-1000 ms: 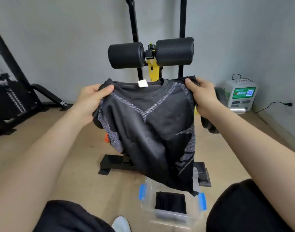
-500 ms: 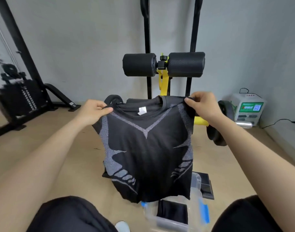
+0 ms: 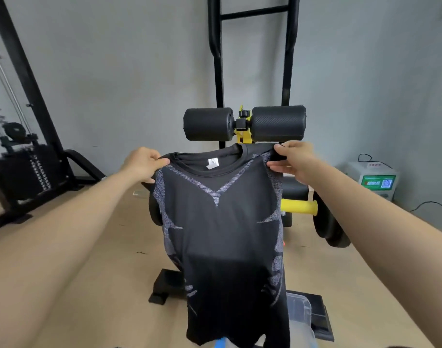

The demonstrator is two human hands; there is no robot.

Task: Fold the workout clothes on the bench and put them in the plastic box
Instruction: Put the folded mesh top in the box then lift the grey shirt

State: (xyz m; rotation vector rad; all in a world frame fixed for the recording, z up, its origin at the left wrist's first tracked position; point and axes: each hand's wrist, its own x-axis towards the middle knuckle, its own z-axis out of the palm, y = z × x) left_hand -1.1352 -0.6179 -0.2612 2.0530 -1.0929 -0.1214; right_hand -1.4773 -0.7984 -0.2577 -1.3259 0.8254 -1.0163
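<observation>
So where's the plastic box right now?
The plastic box sits on the floor at the bottom of the head view, mostly hidden behind the hanging black shirt, by the bench's base.

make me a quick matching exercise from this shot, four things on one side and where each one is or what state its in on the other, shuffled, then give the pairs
Things:
1. shirt
2. foam rollers
3. yellow handle
4. plastic box

Places or states:
A. on the floor at the bottom, mostly hidden behind the hanging cloth
B. held up by its shoulders, unfolded, by the left hand and the right hand
C. sticking out sideways, just right of the cloth
D. side by side above the collar, on the black frame

Pairs: 1-B, 2-D, 3-C, 4-A
</observation>
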